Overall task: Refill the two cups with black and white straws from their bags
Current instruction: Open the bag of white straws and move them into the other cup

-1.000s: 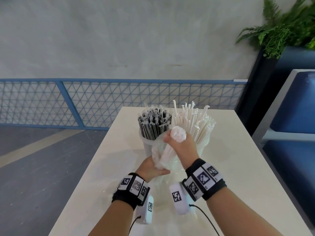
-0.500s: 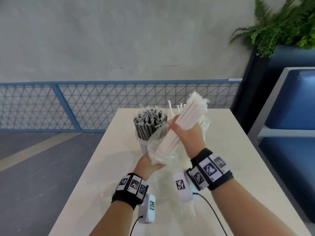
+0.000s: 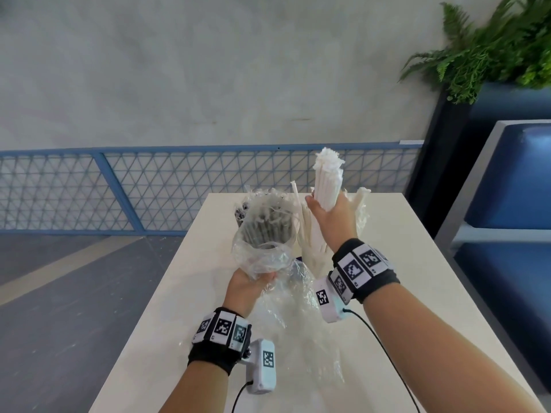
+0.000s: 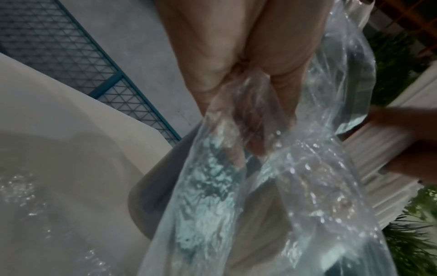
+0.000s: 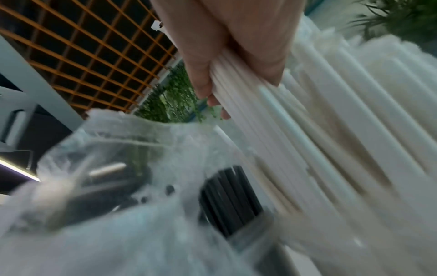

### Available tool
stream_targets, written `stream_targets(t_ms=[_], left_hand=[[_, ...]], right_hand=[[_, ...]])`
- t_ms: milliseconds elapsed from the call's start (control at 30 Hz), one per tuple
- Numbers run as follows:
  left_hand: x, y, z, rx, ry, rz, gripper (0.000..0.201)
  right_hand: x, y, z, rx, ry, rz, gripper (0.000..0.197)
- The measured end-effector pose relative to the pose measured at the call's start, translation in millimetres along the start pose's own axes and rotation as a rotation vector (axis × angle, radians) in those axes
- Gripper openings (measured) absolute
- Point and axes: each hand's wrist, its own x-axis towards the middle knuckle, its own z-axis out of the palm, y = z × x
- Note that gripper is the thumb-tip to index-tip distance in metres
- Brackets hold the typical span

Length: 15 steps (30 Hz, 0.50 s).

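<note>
On a white table [image 3: 387,263], two cups of straws stand behind raised hands — the left hand [image 3: 249,286] clutches a clear plastic bag [image 3: 262,248], the right hand [image 3: 334,216] grips a bundle of white straws [image 3: 328,180] upright above the cups.

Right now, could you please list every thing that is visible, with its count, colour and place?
white straw bundle: one, white, raised above the cups
plastic bag: one, clear, held up before the black straws
black straws: many, far end of table
table: one, cream
railing: one, blue, behind table
plant: one, green, upper right
left hand: grips the bag
right hand: grips the bundle
</note>
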Motion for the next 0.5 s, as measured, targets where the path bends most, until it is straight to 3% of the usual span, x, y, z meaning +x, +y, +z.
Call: stream_targets(t_ms=[200, 300, 333, 500], left_hand=[[-3, 6, 3, -0.076, 0.0, 0.008, 0.023], [-7, 7, 5, -0.077, 0.008, -0.005, 0.003], [-8, 8, 6, -0.075, 0.016, -0.014, 0.008], [-19, 9, 4, -0.09, 0.028, -0.002, 0.01]], right_hand=[[0, 31, 8, 0.006, -0.025, 0.215, 0.045], [-4, 40, 6, -0.026, -0.082, 0.278, 0.049], [-5, 41, 6, -0.042, -0.105, 0.296, 0.05], [-5, 52, 7, -0.213, -0.197, 0.244, 0.053]])
